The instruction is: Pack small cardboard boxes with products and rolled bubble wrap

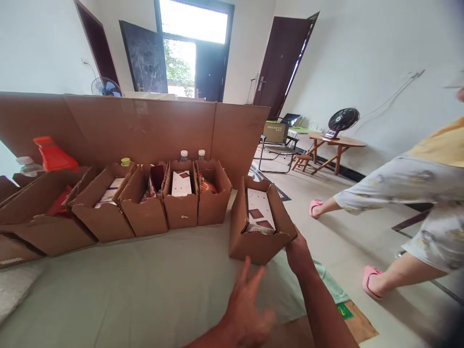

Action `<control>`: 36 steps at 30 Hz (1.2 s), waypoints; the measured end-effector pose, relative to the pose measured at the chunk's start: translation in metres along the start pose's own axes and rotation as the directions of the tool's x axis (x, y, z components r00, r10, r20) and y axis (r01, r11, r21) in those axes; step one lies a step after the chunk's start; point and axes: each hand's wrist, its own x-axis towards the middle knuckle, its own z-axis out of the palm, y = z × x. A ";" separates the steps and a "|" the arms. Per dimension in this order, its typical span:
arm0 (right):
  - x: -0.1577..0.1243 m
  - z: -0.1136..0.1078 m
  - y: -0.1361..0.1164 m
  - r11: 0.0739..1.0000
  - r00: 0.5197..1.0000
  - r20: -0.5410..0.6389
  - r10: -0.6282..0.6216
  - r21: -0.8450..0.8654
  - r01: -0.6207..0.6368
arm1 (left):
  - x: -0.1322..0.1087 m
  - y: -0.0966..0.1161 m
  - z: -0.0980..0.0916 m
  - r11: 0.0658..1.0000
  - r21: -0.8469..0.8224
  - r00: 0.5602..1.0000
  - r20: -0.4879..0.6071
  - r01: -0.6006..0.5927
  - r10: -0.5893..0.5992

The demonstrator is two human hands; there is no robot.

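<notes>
A cardboard box (250, 247) stands at the right of the green-covered table, apart from the row of boxes. Inside it is a white carton with brown diamond shapes (260, 209). My right hand (299, 252) grips the box by its right side, its fingers largely hidden behind the cardboard. Just in front of the box, my left hand (248, 302) is open with fingers spread, slightly blurred and holding nothing. A similar white carton (181, 184) sits in a box of the row, beside a box with an orange-wrapped item (208, 185).
Several open cardboard boxes (145, 217) line the table (145, 290) before a tall cardboard panel (163, 125). A red bottle (54, 153) stands at left. A person in pink slippers (372, 284) walks at right. A fan (343, 118) is on a wooden table (350, 140).
</notes>
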 end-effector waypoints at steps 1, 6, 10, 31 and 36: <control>-0.013 -0.004 0.005 0.999 0.999 0.034 0.016 0.045 -0.018 | -0.003 -0.012 -0.006 0.997 0.061 0.999 -0.027 -0.043 0.045; -0.054 -0.001 0.022 0.994 0.980 0.177 0.093 0.038 -0.101 | -0.047 -0.082 -0.047 0.889 0.442 0.946 -0.224 -0.117 0.236; -0.028 0.019 0.009 0.991 0.958 0.253 0.134 -0.050 -0.125 | -0.084 -0.113 -0.081 0.760 0.642 0.851 -0.338 -0.103 0.401; 0.110 0.051 0.014 0.990 0.911 0.391 0.130 -0.005 -0.139 | -0.094 -0.131 -0.080 0.784 0.619 0.719 -0.531 -0.033 0.449; 0.103 0.055 0.013 0.986 0.958 0.263 0.118 -0.148 -0.080 | -0.094 -0.131 -0.081 0.775 0.631 0.715 -0.522 -0.042 0.464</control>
